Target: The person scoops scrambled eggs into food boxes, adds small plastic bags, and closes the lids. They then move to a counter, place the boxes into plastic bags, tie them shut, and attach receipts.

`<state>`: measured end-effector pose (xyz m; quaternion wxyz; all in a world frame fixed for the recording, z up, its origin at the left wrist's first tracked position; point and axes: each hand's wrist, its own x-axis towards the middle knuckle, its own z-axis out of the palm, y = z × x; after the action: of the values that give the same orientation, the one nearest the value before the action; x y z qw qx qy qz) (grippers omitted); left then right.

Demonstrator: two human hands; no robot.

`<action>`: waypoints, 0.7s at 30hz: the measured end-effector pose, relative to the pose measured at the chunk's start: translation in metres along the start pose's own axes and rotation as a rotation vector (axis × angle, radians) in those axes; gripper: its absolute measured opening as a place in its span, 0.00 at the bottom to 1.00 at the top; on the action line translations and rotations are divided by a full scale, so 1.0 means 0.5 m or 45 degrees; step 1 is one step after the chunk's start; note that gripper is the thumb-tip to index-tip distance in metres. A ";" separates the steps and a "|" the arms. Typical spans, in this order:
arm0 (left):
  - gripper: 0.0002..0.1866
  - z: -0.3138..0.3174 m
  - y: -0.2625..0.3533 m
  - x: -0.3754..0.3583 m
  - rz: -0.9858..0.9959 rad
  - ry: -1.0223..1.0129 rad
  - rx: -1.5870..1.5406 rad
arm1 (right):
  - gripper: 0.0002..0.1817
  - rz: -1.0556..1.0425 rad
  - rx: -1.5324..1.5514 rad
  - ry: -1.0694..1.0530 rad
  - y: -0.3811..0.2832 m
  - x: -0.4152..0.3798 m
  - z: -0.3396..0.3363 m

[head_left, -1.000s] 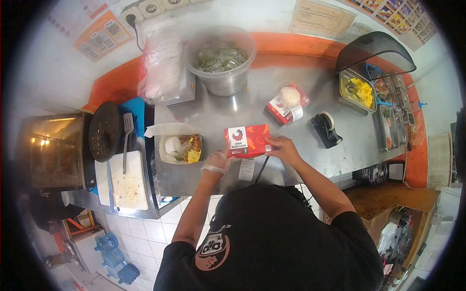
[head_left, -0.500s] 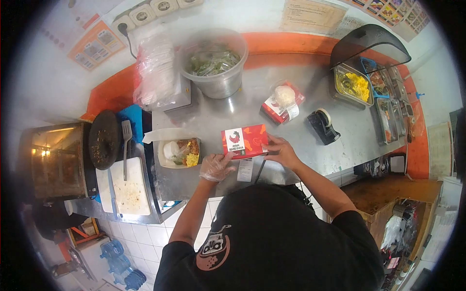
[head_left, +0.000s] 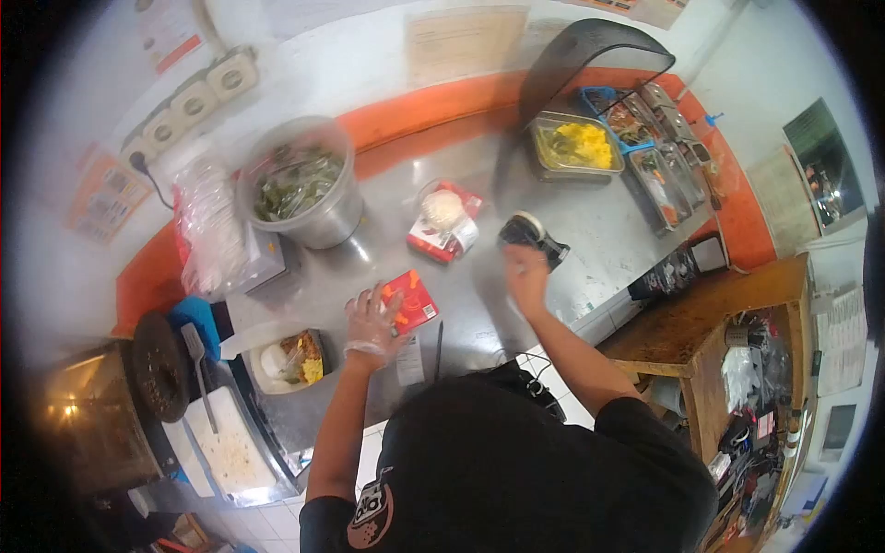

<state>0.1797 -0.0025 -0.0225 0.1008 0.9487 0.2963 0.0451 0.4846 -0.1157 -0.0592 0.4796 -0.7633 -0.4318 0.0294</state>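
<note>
Head view: left grip (head_left: 375,321) spread over red carton (head_left: 419,300); right grip (head_left: 526,276) blurred, I can't tell; careless tug could skid adjacent tape dispenser (head_left: 551,247).

A lane of steel counter (head_left: 479,309) is running between the red box (head_left: 417,300) under the left hand (head_left: 373,323) and the tape dispenser (head_left: 548,241) at the right hand (head_left: 525,276); a bundle-topped carton (head_left: 428,243) is narrowing its far end.

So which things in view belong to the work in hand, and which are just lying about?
Likely in use: red box, under left hand; tape dispenser, at right hand.
Likely just lying about: spatula; cutting board; tub of greens.
</note>
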 end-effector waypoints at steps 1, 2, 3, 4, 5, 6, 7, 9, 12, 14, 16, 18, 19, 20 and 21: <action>0.44 0.000 -0.002 0.000 -0.019 -0.022 -0.025 | 0.10 0.131 -0.068 0.198 0.018 0.034 -0.038; 0.44 0.005 -0.002 -0.001 -0.009 -0.020 -0.028 | 0.11 0.176 -0.226 0.244 0.038 0.063 -0.070; 0.44 0.012 -0.003 -0.003 0.002 0.018 -0.007 | 0.12 0.220 -0.382 0.288 0.057 0.090 -0.099; 0.45 0.016 -0.005 -0.003 0.011 0.057 0.017 | 0.12 0.219 -0.381 0.294 0.091 0.111 -0.120; 0.45 0.018 -0.006 -0.003 0.016 0.058 0.021 | 0.14 0.337 -0.329 0.037 0.136 0.126 -0.133; 0.45 0.018 -0.007 -0.004 0.013 0.038 0.031 | 0.17 0.452 -0.273 -0.222 0.166 0.133 -0.142; 0.45 0.019 -0.008 -0.004 0.009 0.021 0.043 | 0.17 0.450 -0.269 -0.219 0.174 0.138 -0.148; 0.45 0.025 -0.007 -0.003 0.009 0.043 0.064 | 0.20 0.696 0.179 -0.531 0.181 0.148 -0.152; 0.45 0.030 -0.009 -0.005 0.005 0.045 0.080 | 0.20 0.988 0.634 -0.346 0.174 0.142 -0.152; 0.44 0.030 -0.009 -0.002 -0.002 0.035 0.075 | 0.19 0.973 0.795 -0.278 0.165 0.141 -0.169; 0.45 0.026 -0.005 -0.003 0.008 0.071 0.046 | 0.19 0.957 0.950 -0.217 0.133 0.129 -0.192; 0.45 0.021 -0.001 -0.001 0.001 0.058 0.047 | 0.17 0.795 0.653 0.000 0.086 0.087 -0.201; 0.45 0.019 -0.001 0.001 -0.005 0.048 0.050 | 0.14 0.884 0.600 0.081 0.085 0.053 -0.198; 0.45 0.019 -0.002 0.002 -0.005 0.045 0.051 | 0.11 0.972 0.544 0.162 0.085 0.017 -0.196; 0.45 0.021 -0.003 0.002 -0.003 0.055 0.047 | 0.09 1.133 0.598 0.217 0.080 -0.017 -0.191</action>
<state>0.1811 -0.0026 -0.0332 0.0769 0.9488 0.3004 0.0601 0.5485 -0.1955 -0.0414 0.6128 -0.7446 -0.0061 0.2647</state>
